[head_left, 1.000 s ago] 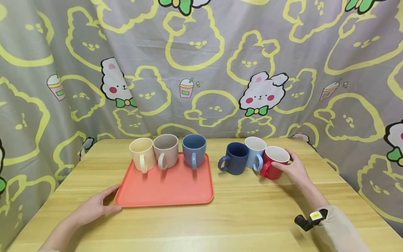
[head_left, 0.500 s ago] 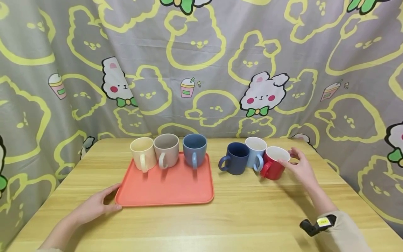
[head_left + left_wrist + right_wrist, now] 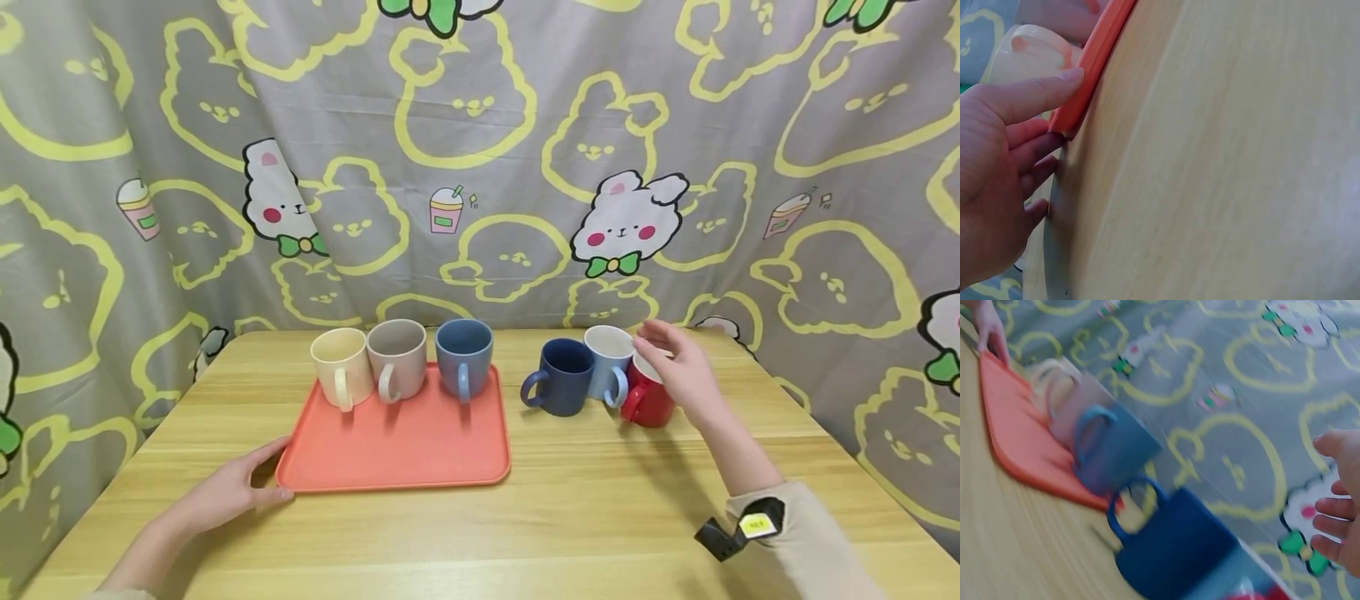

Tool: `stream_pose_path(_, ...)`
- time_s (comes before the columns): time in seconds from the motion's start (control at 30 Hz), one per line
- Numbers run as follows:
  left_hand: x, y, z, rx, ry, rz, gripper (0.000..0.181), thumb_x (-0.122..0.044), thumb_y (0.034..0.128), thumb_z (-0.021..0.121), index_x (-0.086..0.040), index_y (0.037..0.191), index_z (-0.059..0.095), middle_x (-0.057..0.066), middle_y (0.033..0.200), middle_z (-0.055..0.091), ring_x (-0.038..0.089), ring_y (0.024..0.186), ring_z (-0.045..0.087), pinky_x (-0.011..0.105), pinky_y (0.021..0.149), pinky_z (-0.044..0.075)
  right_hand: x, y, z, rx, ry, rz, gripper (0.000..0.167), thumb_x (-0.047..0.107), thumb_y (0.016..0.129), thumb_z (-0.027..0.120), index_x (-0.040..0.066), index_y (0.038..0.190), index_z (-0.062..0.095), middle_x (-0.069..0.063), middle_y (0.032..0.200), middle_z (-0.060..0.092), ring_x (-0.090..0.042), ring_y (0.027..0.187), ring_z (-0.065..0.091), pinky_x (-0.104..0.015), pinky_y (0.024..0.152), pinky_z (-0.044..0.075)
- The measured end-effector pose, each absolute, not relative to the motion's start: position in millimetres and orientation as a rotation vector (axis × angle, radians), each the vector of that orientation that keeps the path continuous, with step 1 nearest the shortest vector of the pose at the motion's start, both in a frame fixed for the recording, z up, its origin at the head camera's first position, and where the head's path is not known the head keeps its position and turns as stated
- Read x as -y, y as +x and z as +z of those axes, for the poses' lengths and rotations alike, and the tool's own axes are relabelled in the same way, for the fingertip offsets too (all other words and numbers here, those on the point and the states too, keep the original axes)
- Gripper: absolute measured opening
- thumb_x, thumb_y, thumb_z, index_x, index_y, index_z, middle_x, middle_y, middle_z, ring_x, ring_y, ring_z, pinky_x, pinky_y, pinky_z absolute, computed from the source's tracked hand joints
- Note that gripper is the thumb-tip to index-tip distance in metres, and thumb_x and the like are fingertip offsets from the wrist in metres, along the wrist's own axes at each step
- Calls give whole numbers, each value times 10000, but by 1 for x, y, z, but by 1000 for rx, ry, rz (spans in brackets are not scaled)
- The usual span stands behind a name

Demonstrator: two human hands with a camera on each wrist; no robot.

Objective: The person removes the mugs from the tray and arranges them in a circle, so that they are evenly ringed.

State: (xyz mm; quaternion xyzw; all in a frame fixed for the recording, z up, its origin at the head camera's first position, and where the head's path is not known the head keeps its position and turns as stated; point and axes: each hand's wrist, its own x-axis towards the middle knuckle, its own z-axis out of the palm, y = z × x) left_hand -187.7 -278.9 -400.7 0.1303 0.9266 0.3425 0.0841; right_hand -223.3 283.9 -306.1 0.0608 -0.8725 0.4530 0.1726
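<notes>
A coral-red tray (image 3: 397,446) lies on the table. My left hand (image 3: 228,492) holds its front left corner, the thumb (image 3: 1060,87) against the rim and the fingers at the side. A cream mug (image 3: 342,367), a grey mug (image 3: 397,358) and a blue mug (image 3: 463,358) stand upright along its back. To the right stand a navy mug (image 3: 564,379), a light blue mug (image 3: 603,371) and a red mug (image 3: 648,404), close together. My right hand (image 3: 682,371) hovers over the red mug, hiding part of its rim. Its fingers (image 3: 1335,509) are relaxed and hold nothing.
A wooden table (image 3: 525,533) carries everything, and bare wood lies in front of the tray and mugs. Behind it hangs a grey patterned curtain (image 3: 495,192). A black wrist device (image 3: 738,533) sits at my right sleeve.
My right hand has let go of the red mug, then lifted and moved left over it. The left hand, tray and other mugs have stayed in place.
</notes>
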Motion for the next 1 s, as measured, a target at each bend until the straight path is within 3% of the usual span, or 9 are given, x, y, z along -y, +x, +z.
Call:
stream_pose_path(0.1,279,-188,-400,-2753,386,1024,866,-367,796,708,75,1409,285,343,1380,330,521,1254,283,656,925,288,-263,-227,-302,2481,256,1354,524,274,942,545,-44,1341,423,-230,1247,524,-312,1136,482,-289,935,400)
stream_pose_path(0.23,278,-187,-398,-2753,373,1008,887,-385,791,709,75,1412,275,339,1381,331,513,1254,291,652,927,290,-236,-233,-305,2485,376,1456,494,229,934,567,-46,1325,439,-231,1227,539,-313,1135,495,-426,972,385)
stream_pose_path(0.37,275,-186,-396,-2781,368,985,907,-394,781,717,85,1408,272,342,1376,337,512,1247,302,648,925,297,-212,-238,-313,2533,476,1501,485,207,919,592,-42,1311,452,-224,1214,547,-322,1117,517,-464,967,390)
stream_pose_path(0.83,269,-189,-394,-2732,432,1188,933,-229,748,760,156,1391,205,353,1388,300,482,1246,332,595,979,282,-154,-252,-344,2668,575,1570,483,201,883,626,-31,1286,499,-194,1193,577,-289,1039,578,-387,829,493)
stream_pose_path(1.0,268,-187,-394,-2703,434,1215,947,-215,738,764,169,1386,191,365,1385,291,469,1238,355,470,988,342,-130,-256,-350,2707,479,1604,481,232,859,659,8,1263,529,-126,1137,605,-239,1014,576,-375,852,480)
